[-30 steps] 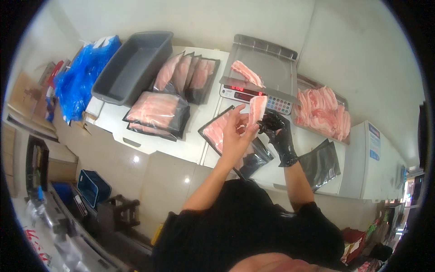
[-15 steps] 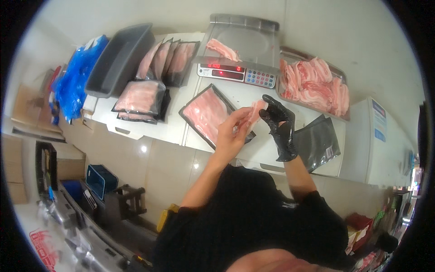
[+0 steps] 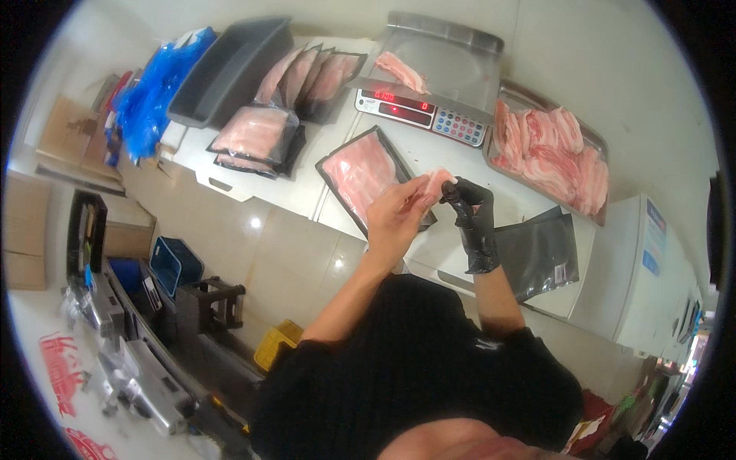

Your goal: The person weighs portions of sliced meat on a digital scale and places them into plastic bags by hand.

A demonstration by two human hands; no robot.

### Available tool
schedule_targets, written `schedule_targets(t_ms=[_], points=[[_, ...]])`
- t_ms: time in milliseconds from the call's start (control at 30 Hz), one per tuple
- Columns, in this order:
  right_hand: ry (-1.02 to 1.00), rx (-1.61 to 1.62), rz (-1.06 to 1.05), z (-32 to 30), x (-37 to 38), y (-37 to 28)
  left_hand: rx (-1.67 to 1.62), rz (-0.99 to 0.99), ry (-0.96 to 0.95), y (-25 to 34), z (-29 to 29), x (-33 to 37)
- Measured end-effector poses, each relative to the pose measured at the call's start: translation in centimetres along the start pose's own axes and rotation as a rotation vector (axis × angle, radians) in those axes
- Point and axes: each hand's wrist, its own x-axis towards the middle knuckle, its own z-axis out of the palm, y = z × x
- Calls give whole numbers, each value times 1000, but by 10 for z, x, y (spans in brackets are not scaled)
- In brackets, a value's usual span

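Just up and to the right of the middle of the frame, in the head view, a small piece of meat [image 3: 437, 182] is held up over a white table [image 3: 441, 157]. It is pinched between the thumb and fingers of the bare left hand [image 3: 400, 215]. The right hand [image 3: 474, 222] is covered by a black glove, and its bent fingers are put at the right end of the piece; whether the meat is squeezed by them too cannot be told.

Behind the left hand, a flat pack of meat [image 3: 354, 172] with a black edge is laid on the table, and part of it is hidden by that hand. At the top, a strip of meat [image 3: 402, 73] is set on the pan of a scale [image 3: 418, 116]. To the right, a metal tray [image 3: 594, 213] is filled with more meat strips [image 3: 548, 153]. Under it, dark flat bags [image 3: 537, 257] are laid near the glove.

At the upper left, leaning packs [image 3: 322, 80] and stacked packs [image 3: 254, 134] are placed beside a gray tub [image 3: 230, 69]. Blue plastic [image 3: 157, 100] is seen at its left.
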Motion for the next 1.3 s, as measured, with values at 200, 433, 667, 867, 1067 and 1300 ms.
schedule_targets(t_ms=[200, 433, 667, 867, 1067, 1300], points=[[-269, 409, -134, -28, 21, -18, -173, -175, -201, 0, -13, 7], [-465, -125, -24, -43, 19, -16, -42, -193, -396, -5, -24, 6], [-413, -101, -8, -37, 2, -6, 118, 4, -344, -15, -29, -18], [-354, -145, -112, -29, -5, -2, 340, 336, -257, -29, -22, -24], [-310, -360, -169, -29, -15, 10, 318, 242, -287, -31, -15, -29], [-373, -372, -265, -34, -12, -3, 128, 12, -346, -17, -13, -26]])
